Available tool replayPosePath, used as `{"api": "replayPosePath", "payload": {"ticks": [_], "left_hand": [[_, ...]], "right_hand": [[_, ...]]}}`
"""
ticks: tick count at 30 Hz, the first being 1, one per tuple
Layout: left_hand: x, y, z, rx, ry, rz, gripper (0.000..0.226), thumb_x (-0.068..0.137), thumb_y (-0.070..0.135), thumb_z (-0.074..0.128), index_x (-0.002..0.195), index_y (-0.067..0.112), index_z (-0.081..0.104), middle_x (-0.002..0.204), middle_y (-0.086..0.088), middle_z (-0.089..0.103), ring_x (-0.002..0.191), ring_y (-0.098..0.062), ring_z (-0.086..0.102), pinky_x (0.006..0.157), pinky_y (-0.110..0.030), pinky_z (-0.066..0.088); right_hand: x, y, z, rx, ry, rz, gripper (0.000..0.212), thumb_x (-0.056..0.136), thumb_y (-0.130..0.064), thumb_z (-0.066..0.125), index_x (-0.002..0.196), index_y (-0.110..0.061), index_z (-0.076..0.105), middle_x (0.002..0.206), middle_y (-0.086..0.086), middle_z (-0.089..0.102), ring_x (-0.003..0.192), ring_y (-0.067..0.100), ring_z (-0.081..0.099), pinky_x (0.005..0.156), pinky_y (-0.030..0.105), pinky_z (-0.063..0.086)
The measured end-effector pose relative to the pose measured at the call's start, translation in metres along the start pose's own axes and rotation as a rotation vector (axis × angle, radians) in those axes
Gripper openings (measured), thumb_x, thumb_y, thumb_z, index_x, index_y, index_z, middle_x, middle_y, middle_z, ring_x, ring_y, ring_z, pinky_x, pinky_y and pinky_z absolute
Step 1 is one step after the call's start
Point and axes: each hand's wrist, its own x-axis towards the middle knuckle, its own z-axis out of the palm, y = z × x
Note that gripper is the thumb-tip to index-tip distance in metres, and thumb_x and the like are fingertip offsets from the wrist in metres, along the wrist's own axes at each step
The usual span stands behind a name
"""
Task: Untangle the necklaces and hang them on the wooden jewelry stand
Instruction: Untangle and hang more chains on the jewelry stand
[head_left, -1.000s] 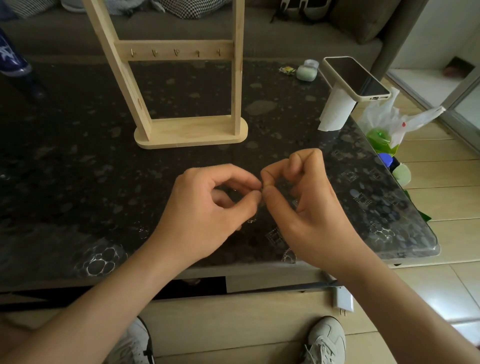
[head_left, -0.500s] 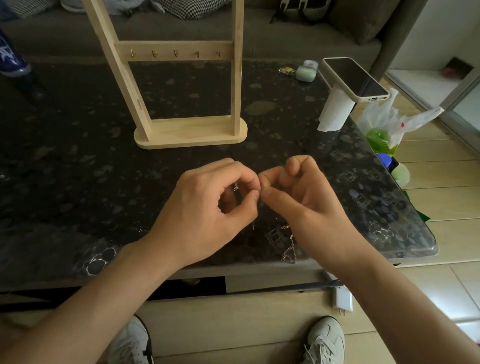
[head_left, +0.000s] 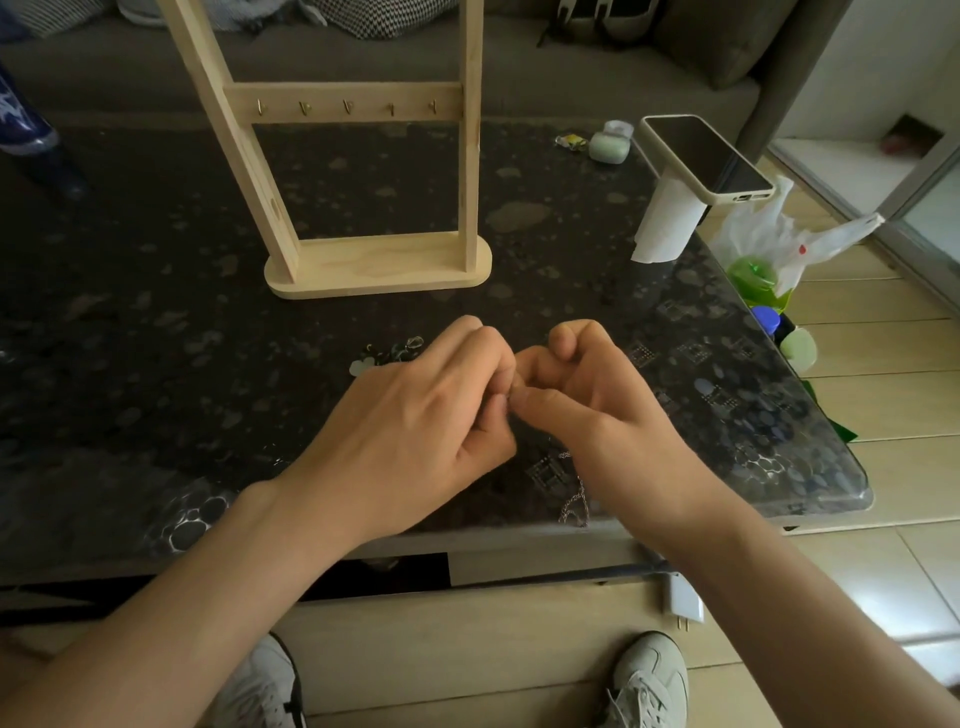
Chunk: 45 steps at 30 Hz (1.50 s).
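My left hand (head_left: 415, 415) and my right hand (head_left: 587, 410) meet fingertip to fingertip above the near part of the dark table (head_left: 156, 338). Both pinch a thin silver necklace chain (head_left: 574, 499) that hangs below my right hand and trails onto the table edge. A second necklace with clear beads (head_left: 389, 353) lies on the table just beyond my left hand. The wooden jewelry stand (head_left: 363, 156) rises behind them, upright, its crossbar carrying several small bare hooks (head_left: 348, 106).
A phone (head_left: 706, 156) rests on a white paper roll (head_left: 665, 223) at the table's right. A small green case (head_left: 608, 145) lies behind it. Plastic bags and bottles (head_left: 763, 260) sit on the floor to the right. A sofa runs along the back.
My left hand rolled palm-down over the pinch point. Both hands shifted slightly, and the beaded necklace beyond my left hand came into view.
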Motion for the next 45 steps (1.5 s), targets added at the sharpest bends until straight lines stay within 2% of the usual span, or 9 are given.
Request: {"api": "replayPosePath", "payload": {"ticks": [9, 11, 15, 20, 26, 31, 34, 39, 45], "left_hand": [[-0.001, -0.003, -0.001, -0.050, 0.096, -0.011, 0.012, 0.099, 0.033, 0.055, 0.102, 0.022, 0.057, 0.091, 0.014, 0.053, 0.061, -0.009, 0.055, 0.051, -0.028, 0.049], [-0.003, -0.003, 0.000, -0.073, 0.133, 0.001, 0.019, 0.097, 0.035, 0.064, 0.110, 0.020, 0.066, 0.100, 0.012, 0.062, 0.064, -0.008, 0.060, 0.054, -0.024, 0.051], [-0.004, -0.006, 0.001, -0.077, 0.209, 0.048, 0.018, 0.099, 0.027, 0.076, 0.111, 0.014, 0.079, 0.103, 0.005, 0.074, 0.070, -0.007, 0.066, 0.058, -0.026, 0.055], [-0.003, -0.004, 0.001, -0.036, 0.201, 0.094, 0.015, 0.102, 0.024, 0.072, 0.107, 0.012, 0.079, 0.100, 0.003, 0.073, 0.072, -0.010, 0.065, 0.058, -0.028, 0.055], [-0.002, 0.001, -0.001, 0.024, 0.125, 0.084, 0.006, 0.097, 0.022, 0.068, 0.098, 0.016, 0.070, 0.088, 0.008, 0.060, 0.061, -0.013, 0.055, 0.050, -0.032, 0.049], [-0.004, -0.001, 0.001, -0.050, 0.169, 0.040, 0.010, 0.096, 0.025, 0.073, 0.100, 0.016, 0.070, 0.090, 0.009, 0.060, 0.063, -0.012, 0.058, 0.054, -0.029, 0.051], [-0.004, -0.003, 0.004, -0.088, 0.239, 0.057, 0.025, 0.102, 0.030, 0.073, 0.121, 0.015, 0.078, 0.105, 0.004, 0.072, 0.073, -0.010, 0.069, 0.061, -0.027, 0.058], [-0.006, -0.006, 0.006, -0.051, 0.331, 0.105, 0.023, 0.104, 0.025, 0.072, 0.111, 0.006, 0.083, 0.103, -0.005, 0.080, 0.085, -0.015, 0.076, 0.068, -0.032, 0.063], [-0.001, -0.001, 0.001, -0.136, 0.184, -0.008, 0.012, 0.099, 0.023, 0.073, 0.106, 0.013, 0.076, 0.100, 0.007, 0.072, 0.078, -0.009, 0.069, 0.064, -0.030, 0.059]], "right_hand": [[-0.001, -0.003, -0.005, -0.076, 0.034, 0.029, 0.032, 0.103, 0.008, 0.054, 0.116, -0.014, 0.037, 0.104, 0.024, 0.065, 0.095, 0.035, 0.057, 0.093, 0.056, 0.051], [-0.001, -0.007, -0.006, -0.072, 0.051, 0.026, 0.031, 0.103, 0.012, 0.052, 0.116, -0.012, 0.037, 0.112, 0.032, 0.066, 0.102, 0.043, 0.065, 0.095, 0.049, 0.057], [-0.001, -0.009, -0.006, -0.006, 0.076, 0.050, 0.031, 0.102, 0.011, 0.054, 0.116, -0.012, 0.038, 0.106, 0.022, 0.074, 0.097, 0.025, 0.072, 0.084, 0.026, 0.056], [0.001, -0.011, -0.008, 0.011, 0.088, 0.082, 0.036, 0.098, 0.013, 0.055, 0.116, -0.013, 0.038, 0.113, 0.034, 0.068, 0.101, 0.032, 0.070, 0.097, 0.039, 0.054], [-0.003, -0.011, -0.003, -0.016, 0.045, 0.121, 0.034, 0.098, 0.011, 0.055, 0.114, -0.013, 0.038, 0.100, 0.016, 0.073, 0.097, 0.024, 0.068, 0.098, 0.038, 0.054], [-0.001, -0.013, -0.005, 0.033, 0.056, 0.070, 0.033, 0.100, 0.012, 0.053, 0.112, -0.014, 0.036, 0.115, 0.035, 0.067, 0.098, 0.026, 0.069, 0.087, 0.030, 0.055], [0.000, -0.012, -0.005, 0.028, 0.063, 0.052, 0.034, 0.100, 0.013, 0.053, 0.110, -0.014, 0.036, 0.110, 0.028, 0.073, 0.097, 0.031, 0.071, 0.089, 0.032, 0.056], [0.000, -0.013, -0.006, 0.010, 0.107, 0.050, 0.031, 0.101, 0.011, 0.054, 0.112, -0.013, 0.039, 0.093, 0.005, 0.075, 0.092, 0.018, 0.073, 0.088, 0.028, 0.056], [0.001, -0.012, -0.009, -0.039, 0.091, 0.042, 0.030, 0.100, 0.010, 0.058, 0.112, -0.012, 0.041, 0.101, 0.024, 0.069, 0.092, 0.024, 0.067, 0.085, 0.036, 0.056]]}}
